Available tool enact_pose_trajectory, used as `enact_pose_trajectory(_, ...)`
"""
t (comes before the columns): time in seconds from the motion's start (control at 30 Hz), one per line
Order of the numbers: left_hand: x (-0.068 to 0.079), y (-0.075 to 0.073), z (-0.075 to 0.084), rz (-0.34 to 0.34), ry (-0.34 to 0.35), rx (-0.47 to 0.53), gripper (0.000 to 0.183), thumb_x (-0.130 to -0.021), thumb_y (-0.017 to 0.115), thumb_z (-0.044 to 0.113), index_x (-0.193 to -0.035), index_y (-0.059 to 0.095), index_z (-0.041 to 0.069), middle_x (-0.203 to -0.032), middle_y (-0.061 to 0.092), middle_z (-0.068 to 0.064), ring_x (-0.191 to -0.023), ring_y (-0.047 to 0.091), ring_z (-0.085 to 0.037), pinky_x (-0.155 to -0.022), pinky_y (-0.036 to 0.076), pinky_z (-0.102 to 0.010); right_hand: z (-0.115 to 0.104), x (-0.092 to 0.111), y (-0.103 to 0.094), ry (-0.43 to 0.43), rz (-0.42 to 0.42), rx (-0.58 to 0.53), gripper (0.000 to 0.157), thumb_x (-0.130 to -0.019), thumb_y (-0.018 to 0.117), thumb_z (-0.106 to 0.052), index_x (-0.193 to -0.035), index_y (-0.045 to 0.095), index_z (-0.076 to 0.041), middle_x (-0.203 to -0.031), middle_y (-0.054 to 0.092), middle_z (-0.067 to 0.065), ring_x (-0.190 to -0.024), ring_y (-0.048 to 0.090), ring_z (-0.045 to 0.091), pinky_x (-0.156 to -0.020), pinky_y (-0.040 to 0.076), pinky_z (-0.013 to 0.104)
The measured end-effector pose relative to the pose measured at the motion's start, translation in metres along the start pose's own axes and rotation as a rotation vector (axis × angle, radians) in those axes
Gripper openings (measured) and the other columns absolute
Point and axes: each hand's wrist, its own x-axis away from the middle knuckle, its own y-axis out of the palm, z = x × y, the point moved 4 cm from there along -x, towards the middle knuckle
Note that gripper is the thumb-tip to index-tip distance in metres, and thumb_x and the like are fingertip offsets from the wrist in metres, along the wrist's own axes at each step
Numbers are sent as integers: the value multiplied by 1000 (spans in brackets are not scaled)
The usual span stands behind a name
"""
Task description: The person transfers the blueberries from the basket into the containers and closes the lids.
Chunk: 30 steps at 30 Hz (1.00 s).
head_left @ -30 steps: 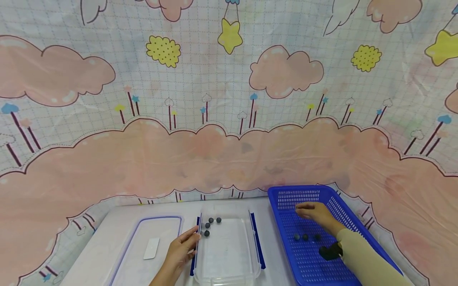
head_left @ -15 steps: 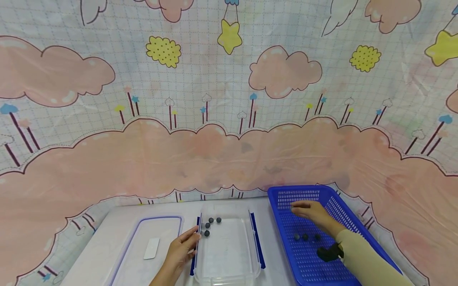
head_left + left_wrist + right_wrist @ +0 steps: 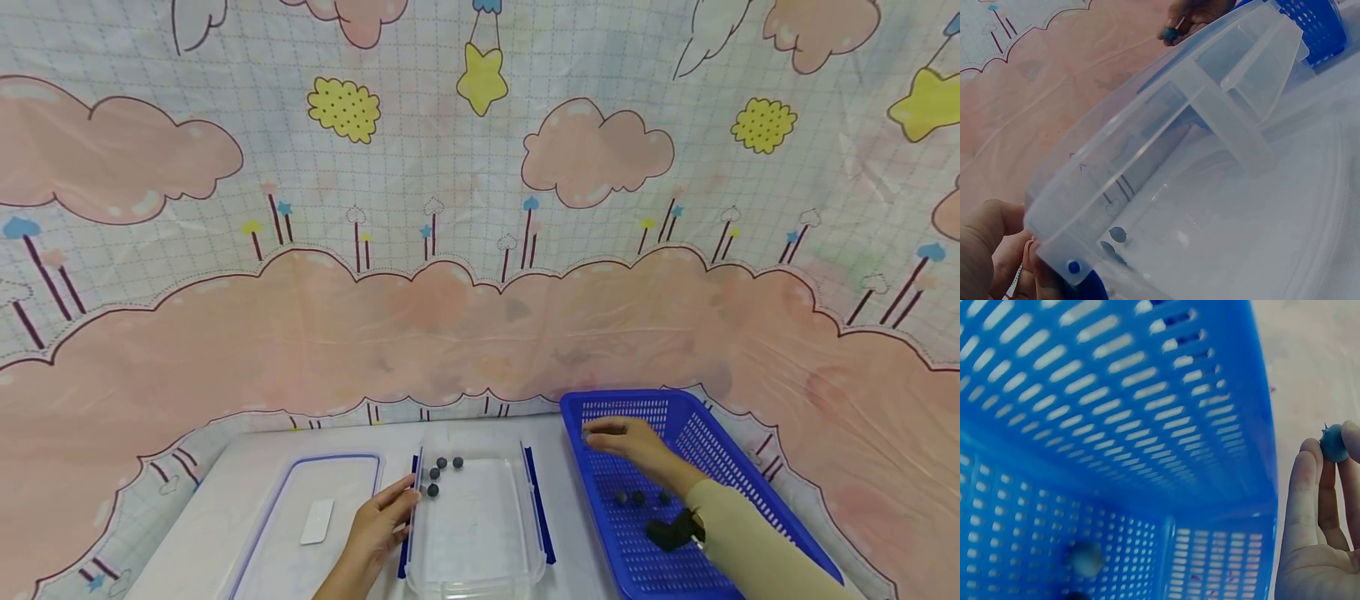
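My right hand (image 3: pixel 636 443) pinches a blueberry (image 3: pixel 1334 444) between thumb and fingertips, over the left rim of the blue basket (image 3: pixel 573 417). The small crown on the berry shows in the right wrist view. Several blueberries (image 3: pixel 638 498) lie on the basket's floor below the hand. With thumb and fingers at its left side, my left hand (image 3: pixel 378 521) holds the clear plastic container (image 3: pixel 476 533), which has blue side clips. Inside it, several blueberries (image 3: pixel 432 491) sit near the far left corner.
A clear lid (image 3: pixel 341 467) with a blue seal lies left of the container, a small white rectangle (image 3: pixel 318 522) on it. The white table (image 3: pixel 217 483) ends at a patterned cloth backdrop (image 3: pixel 450 333). A dark device (image 3: pixel 670 531) is strapped at my right wrist.
My right hand has moved left with the blueberry, from over the basket's inside to its left rim. The left hand and the container stay put.
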Motion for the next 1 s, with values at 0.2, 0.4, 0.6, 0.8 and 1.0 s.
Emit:
enact_pose_trajectory(0.2, -1, 0, 0, -1, -3, 1, 47, -87, 75, 20, -131, 63, 8, -91, 66, 5, -84, 54, -16, -68, 51, -26, -9, -6, 10, -6, -16, -18, 45, -94, 67, -26, -127, 61, 4, -129, 61, 19, -117, 59, 27, -102, 47, 47)
enact_pose_trajectory(0.4, -2, 2, 0, -5, -10, -7, 48, -87, 75, 21, -132, 63, 9, -96, 67, 4, -89, 55, -19, -70, 51, -28, -16, -13, 22, -29, -33, -19, 42, -93, 68, -24, -125, 64, 4, -129, 61, 20, -115, 60, 26, -101, 47, 46)
enact_pose_trajectory(0.6, -3, 2, 0, -9, -19, -11, 47, -89, 74, 21, -133, 63, 9, -99, 67, 3, -93, 54, -20, -71, 51, -28, -18, -21, 35, -59, -99, -91, 43, -94, 67, -19, -126, 60, 8, -120, 65, 20, -104, 65, 20, -95, 52, 38)
enact_pose_trajectory(0.8, -3, 3, 0, -7, -12, -6, 48, -88, 75, 21, -133, 62, 8, -95, 67, 5, -89, 54, -18, -70, 51, -27, -22, -29, 46, -41, -123, -112, 43, -93, 68, -19, -127, 61, 6, -124, 63, 20, -107, 66, 23, -96, 52, 39)
enact_pose_trajectory(1.0, -3, 2, 0, -3, -3, -2, 50, -86, 77, 23, -132, 63, 8, -91, 66, 5, -86, 54, -17, -69, 51, -27, -28, -34, 51, -25, -122, -85, 41, -93, 68, -21, -126, 63, 3, -123, 65, 17, -109, 66, 25, -98, 51, 41)
